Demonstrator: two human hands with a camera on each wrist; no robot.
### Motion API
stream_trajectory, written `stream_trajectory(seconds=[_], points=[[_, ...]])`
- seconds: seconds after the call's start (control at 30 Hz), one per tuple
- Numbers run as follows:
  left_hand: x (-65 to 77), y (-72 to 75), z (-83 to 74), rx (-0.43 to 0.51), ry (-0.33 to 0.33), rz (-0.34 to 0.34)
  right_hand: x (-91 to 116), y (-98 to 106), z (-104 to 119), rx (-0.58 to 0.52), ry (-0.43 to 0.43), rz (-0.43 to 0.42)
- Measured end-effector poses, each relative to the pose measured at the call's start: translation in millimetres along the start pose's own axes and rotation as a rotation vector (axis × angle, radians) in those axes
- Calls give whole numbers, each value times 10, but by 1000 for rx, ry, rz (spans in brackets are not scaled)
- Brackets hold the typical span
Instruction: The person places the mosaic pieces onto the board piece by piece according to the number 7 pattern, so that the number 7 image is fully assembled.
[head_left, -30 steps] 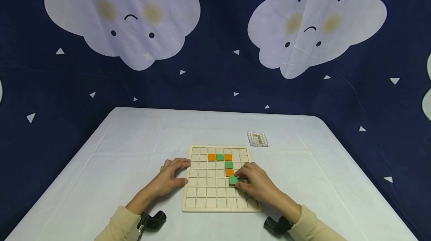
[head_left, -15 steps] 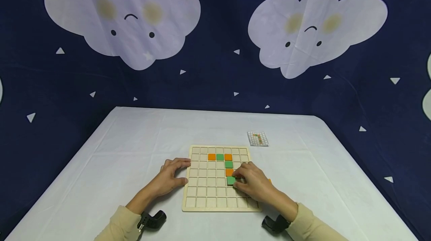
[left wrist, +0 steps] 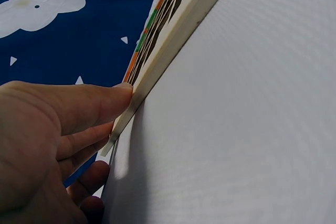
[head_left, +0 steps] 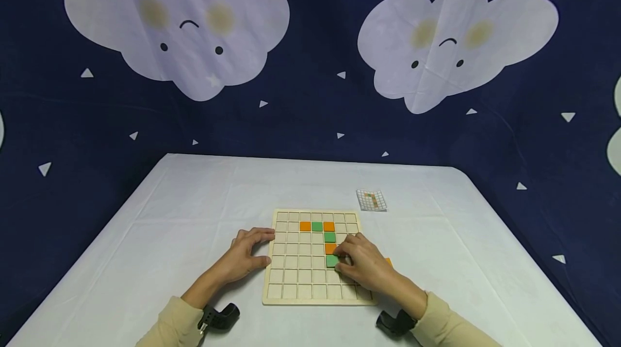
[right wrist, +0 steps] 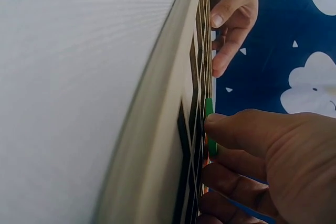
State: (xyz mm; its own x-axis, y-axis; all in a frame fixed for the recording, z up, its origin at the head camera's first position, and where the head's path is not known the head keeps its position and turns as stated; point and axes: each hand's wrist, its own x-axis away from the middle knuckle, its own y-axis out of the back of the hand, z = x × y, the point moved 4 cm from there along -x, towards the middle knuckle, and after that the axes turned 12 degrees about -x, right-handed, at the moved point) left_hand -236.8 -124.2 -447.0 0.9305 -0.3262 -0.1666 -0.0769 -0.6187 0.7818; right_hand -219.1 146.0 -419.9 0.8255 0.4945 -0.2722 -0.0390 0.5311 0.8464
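Note:
A pale wooden grid board [head_left: 296, 277] lies flat on the table. My left hand [head_left: 245, 254] rests against its left edge, thumb and fingertips touching the rim and fingers fairly straight. Over the right part of the board, my right hand [head_left: 366, 263] pinches a green square tile [head_left: 332, 261] by its right side, between thumb and fingers. That tile sits at a cell just below an orange tile [head_left: 330, 248]; in the right wrist view the green tile [right wrist: 211, 129] looks slightly raised at the thumb. Above are another green tile [head_left: 330, 237] and a row of orange, green and orange.
A small pattern card [head_left: 371, 200] lies beyond the board's upper right corner. Part of an orange piece [head_left: 389, 262] shows behind my right hand, beside the board. A white cloth [head_left: 194, 191] covers the table, and a dark blue cloud-print backdrop [head_left: 310, 120] hangs behind.
My right hand has shifted slightly left with the green tile, which now lines up with the column of tiles above it. The orange piece beside the board has come into view. The left hand stays put.

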Motion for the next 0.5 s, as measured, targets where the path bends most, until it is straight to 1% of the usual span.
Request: stream_trajectory(seconds=[0.5], points=[[-3, -5, 5, 5, -2, -1, -6, -6, -6, -9, -6, 13]])
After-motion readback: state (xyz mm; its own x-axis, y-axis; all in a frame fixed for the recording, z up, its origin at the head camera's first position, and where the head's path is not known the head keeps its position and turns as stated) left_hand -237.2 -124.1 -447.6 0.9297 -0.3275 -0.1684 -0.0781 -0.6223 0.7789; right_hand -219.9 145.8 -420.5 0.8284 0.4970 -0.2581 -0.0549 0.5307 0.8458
